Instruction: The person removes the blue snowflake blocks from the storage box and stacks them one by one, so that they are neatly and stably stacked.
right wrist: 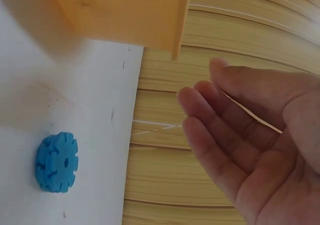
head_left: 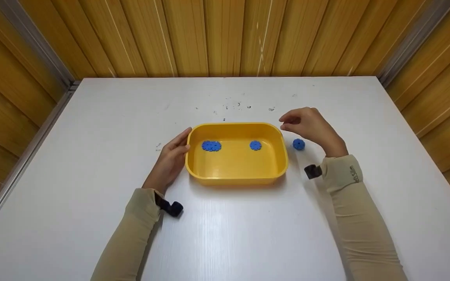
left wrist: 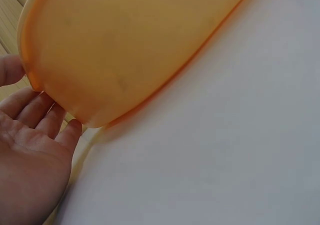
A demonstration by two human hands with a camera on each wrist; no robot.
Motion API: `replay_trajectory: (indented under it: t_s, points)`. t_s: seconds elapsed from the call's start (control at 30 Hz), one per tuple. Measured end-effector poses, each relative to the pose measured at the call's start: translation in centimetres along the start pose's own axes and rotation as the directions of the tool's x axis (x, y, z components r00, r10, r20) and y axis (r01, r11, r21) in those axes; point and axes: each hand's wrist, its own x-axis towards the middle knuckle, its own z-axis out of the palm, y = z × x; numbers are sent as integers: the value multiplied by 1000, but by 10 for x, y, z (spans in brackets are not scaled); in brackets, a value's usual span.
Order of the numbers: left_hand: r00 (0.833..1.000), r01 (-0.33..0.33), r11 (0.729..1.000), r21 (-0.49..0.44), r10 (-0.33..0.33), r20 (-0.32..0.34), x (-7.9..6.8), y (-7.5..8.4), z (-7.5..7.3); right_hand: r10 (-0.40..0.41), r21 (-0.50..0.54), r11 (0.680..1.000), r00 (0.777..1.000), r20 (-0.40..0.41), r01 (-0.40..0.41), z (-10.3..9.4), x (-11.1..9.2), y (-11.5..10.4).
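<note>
Tray (head_left: 233, 168) sat just right of left hand (head_left: 169, 158), fingers extended against its side. Right hand (head_left: 311, 127), thumb and fingers apart, hung near far right corner. Loose disc (head_left: 299, 144) lay near right hand, more discs (head_left: 211, 146) inside tray.

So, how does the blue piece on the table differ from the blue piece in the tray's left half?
Place: the table piece sits outside the yellow tray; the tray piece lies inside. Outline: the table piece looks round, the tray piece elongated, like two wheels side by side. Both are blue with notched edges.
</note>
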Motion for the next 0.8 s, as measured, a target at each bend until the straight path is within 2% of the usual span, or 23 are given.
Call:
replay_trajectory:
  t_s: [0.3,0.5,0.8]
  points:
    - [1000,-2,1000,8,2,-11,0,1,2,-35,-7,999,998,46,35,6,15,-34]
    - [1000,-4,1000,9,4,-17,-1,2,4,-72,-27,997,990,124,76,16,30,-52]
    - [1000,-7,1000,19,8,-15,-2,3,6,-87,-47,994,964,251,102,41,48,-69]
